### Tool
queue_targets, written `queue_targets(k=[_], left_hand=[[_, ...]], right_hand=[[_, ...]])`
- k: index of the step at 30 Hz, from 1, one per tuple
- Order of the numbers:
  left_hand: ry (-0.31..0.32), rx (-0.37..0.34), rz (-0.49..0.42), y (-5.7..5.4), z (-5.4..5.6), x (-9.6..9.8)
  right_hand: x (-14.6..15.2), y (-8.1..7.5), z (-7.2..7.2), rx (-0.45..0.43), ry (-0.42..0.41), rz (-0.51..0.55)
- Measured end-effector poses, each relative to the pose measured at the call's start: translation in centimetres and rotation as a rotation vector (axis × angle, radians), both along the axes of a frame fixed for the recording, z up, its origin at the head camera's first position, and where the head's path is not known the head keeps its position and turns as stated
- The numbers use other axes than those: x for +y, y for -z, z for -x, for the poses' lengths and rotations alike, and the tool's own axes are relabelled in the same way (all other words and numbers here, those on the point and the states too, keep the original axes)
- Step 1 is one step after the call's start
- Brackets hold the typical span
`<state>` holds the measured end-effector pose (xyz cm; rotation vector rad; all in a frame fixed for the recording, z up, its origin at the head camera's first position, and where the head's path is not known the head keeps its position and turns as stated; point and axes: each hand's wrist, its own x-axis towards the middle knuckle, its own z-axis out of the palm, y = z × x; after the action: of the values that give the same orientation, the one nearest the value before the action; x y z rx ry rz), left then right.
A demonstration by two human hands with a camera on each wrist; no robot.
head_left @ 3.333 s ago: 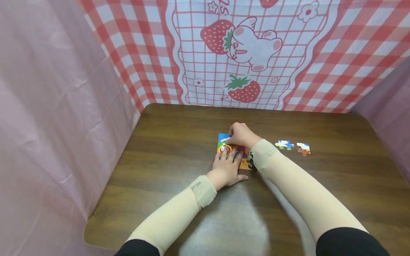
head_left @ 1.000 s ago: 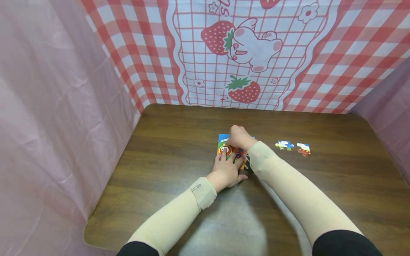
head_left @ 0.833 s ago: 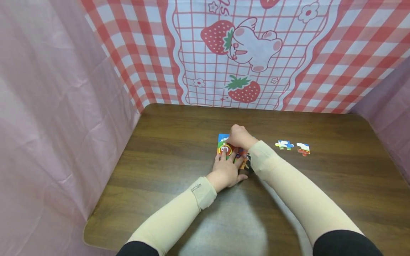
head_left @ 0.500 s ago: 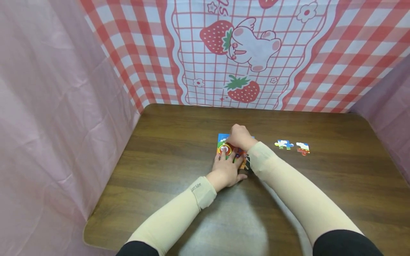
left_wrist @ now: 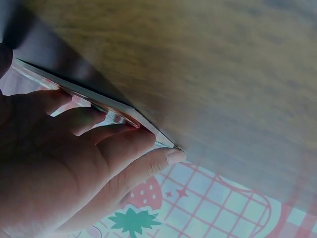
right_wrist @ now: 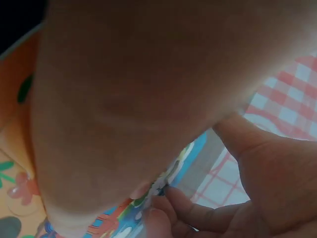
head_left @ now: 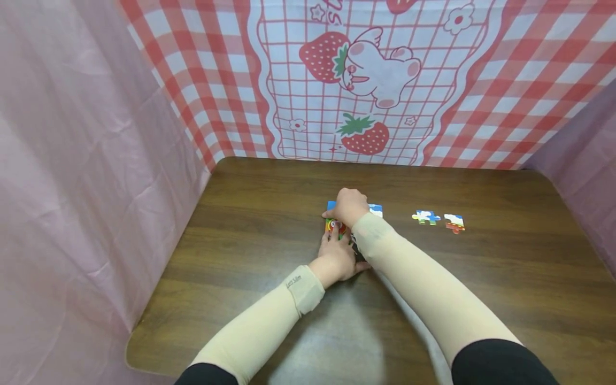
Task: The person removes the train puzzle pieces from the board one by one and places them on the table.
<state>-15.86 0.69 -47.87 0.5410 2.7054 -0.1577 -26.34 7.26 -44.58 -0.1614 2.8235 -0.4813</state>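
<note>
Brown wood is forming the table, and the puzzle is lying on it, under both hands. The left hand is resting there with fingers spread; the right hand is sitting curled at the far edge, but I'm not managing to tell whether it is pinching anything. I'm judging the puzzle light, stiff card, rather smooth, its tabs probably bending if forced; the outer edges are looking best for gripping. A white-blue piece and a red-white piece are lying apart, rightward. I'm spotting no container
</note>
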Motion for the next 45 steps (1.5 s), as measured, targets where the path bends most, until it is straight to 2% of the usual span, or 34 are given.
queue_targets(k=[5, 15, 22, 26, 34, 41, 45], left_hand=[[0.003, -0.002, -0.012, -0.1, -0.1, 0.0], [0.017, 0.048, -0.046, -0.6, -0.7, -0.2], [0.025, 0.049, -0.069, -0.5, -0.7, -0.3], [0.030, 0.044, -0.090, -0.4, -0.7, -0.3], [0.033, 0.050, -0.082, -0.7, -0.7, -0.2], [0.026, 0.050, -0.068, -0.9, -0.5, -0.2], [0.026, 0.050, -0.074, -1.0, -0.6, -0.2]], right_hand=[[0.1, 0.0, 0.0, -0.005, 0.022, 0.022], [0.8, 0.3, -0.1, -0.015, 0.048, 0.085], [1.3, -0.5, -0.6, -0.069, -0.021, 0.075], [1.9, -0.4, -0.5, -0.079, -0.054, 0.086], [2.9, 0.2, 0.4, -0.041, -0.021, 0.151], [3.1, -0.3, 0.5, -0.004, 0.008, 0.248], [3.2, -0.4, 0.5, -0.002, 0.033, 0.269]])
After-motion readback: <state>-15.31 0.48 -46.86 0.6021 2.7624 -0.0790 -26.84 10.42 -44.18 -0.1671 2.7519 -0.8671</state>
